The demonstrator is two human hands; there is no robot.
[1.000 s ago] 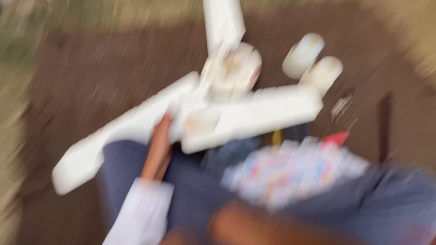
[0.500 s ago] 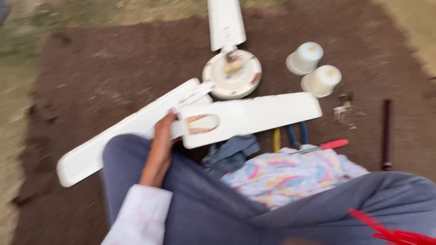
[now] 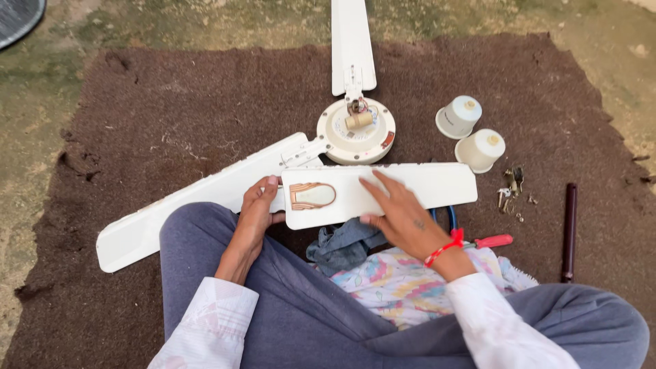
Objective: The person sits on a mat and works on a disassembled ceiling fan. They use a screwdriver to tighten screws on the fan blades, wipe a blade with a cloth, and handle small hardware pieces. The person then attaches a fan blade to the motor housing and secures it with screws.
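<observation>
I count three white fan blades: one [image 3: 379, 193] under my two hands, one [image 3: 198, 205] lying out to my left, one [image 3: 352, 44] pointing away from me. There is one round motor housing [image 3: 355, 130], two white cup-shaped covers [image 3: 458, 116] [image 3: 480, 149], one dark rod [image 3: 568, 229], one red-handled tool [image 3: 493, 240], one grey rag [image 3: 342, 244], one brown mat [image 3: 171, 109], and one little heap of screws [image 3: 511, 190], too small to count singly.
</observation>
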